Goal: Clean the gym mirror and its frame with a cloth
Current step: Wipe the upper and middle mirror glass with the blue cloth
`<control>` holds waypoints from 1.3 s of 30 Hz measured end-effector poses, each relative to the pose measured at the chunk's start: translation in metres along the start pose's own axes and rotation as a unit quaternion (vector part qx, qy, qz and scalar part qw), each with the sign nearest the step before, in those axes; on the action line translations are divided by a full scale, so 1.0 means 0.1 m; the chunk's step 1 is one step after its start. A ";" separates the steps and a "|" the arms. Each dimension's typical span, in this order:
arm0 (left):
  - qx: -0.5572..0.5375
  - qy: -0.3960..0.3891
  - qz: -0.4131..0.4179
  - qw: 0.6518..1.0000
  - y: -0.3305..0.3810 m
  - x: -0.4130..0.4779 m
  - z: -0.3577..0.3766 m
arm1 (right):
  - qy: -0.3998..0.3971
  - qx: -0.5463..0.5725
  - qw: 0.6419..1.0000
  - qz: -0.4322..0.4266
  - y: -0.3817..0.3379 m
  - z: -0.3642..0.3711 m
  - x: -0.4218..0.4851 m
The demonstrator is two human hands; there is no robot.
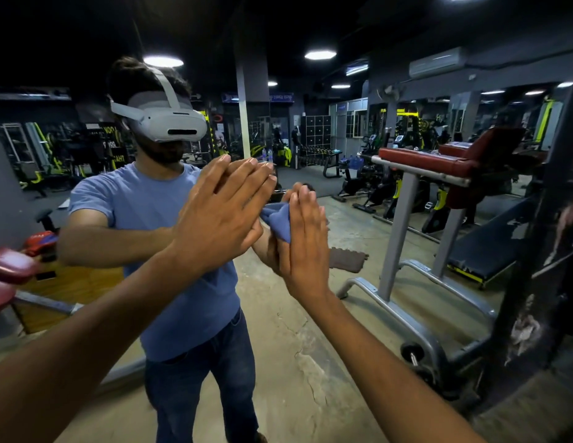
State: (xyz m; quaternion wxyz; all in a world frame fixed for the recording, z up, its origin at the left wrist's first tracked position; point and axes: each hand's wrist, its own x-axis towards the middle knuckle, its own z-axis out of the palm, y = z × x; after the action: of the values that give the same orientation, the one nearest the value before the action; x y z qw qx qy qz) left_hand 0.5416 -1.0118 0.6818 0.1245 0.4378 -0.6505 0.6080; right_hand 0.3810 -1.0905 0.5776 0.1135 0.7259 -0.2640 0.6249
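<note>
Nearby, red bench (pixel 429 161); both hands flat on mirror (pixel 326 314), right hand (pixel 306 241) pressing cloth (pixel 278 219).

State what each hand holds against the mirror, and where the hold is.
The right hand presses a bunched blue cloth flat against the mirror with palm and straight fingers. The left hand holds nothing, resting flat on the glass.

Concrete floor (pixel 298 362) — cracked, tan. At 3 o'clock, a grey-framed bench (pixel 403 225) stands on it; near centre, a dark mat piece (pixel 347 259) lies flat.
</note>
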 end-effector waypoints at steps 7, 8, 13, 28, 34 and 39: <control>-0.002 0.009 -0.061 0.998 -0.06 0.23 -0.01 | 0.097 0.018 0.986 0.135 -0.06 -0.08 0.87; -0.005 0.009 -0.063 0.998 -0.05 0.22 0.00 | 0.078 0.013 0.992 0.094 -0.09 -0.06 0.86; -0.008 0.003 -0.054 0.999 -0.05 0.19 0.04 | -0.018 -0.033 0.997 -0.070 0.18 -0.10 0.39; 0.011 -0.004 -0.050 0.999 -0.04 0.20 0.01 | 0.069 -0.026 0.997 0.010 0.47 -0.31 1.27; 0.014 0.014 -0.057 0.998 -0.02 0.22 0.01 | 0.012 -0.040 0.996 -0.073 0.20 -0.21 1.07; 0.011 0.018 -0.057 0.998 -0.09 0.34 -0.08 | 0.027 -0.083 0.993 -0.079 0.59 -0.39 1.23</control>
State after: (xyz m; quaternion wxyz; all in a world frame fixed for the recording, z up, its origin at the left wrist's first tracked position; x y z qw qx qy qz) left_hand 0.5252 -1.0174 0.7130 0.1656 0.4646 -0.6157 0.6144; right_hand 0.3269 -1.1504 0.6939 0.2297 0.7151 -0.2538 0.6095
